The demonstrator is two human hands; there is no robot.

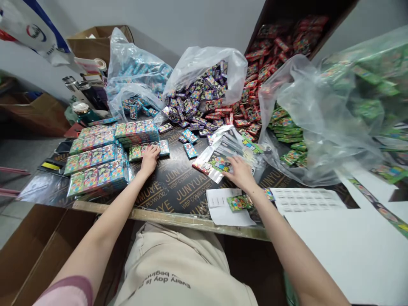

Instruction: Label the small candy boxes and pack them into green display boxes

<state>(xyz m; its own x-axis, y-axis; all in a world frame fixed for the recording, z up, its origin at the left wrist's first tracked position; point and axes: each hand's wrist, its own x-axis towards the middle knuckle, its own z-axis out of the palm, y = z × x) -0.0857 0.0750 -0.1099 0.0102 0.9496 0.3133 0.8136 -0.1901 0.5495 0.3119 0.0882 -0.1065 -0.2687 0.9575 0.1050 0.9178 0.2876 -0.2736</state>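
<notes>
My left hand (pixel 151 158) rests on a row of small, bright cartoon-printed packs (pixel 136 152), its fingers lying over the top. Directly beside it are neat stacks of the same kind of packs (pixel 98 174), in green, red, dark and blue. My right hand (pixel 239 171) touches a pile of clear printed plastic bags (pixel 219 155) with its fingers spread; the thumb's underside is hidden. Between the hands, loose blue packs (pixel 190 150) lie on the dark plywood table (pixel 180 187). Close to my right forearm, a green pack (pixel 237 203) sits on white paper (pixel 218 214).
Behind are a bag of blue packs (pixel 137 70), a spilling bag of purple packs (pixel 204 87), a heap of red packs (pixel 255 89) and a large bag of green packs (pixel 318 114). Bottles (pixel 83 111) stand back left. A label sheet (pixel 307 199) lies right.
</notes>
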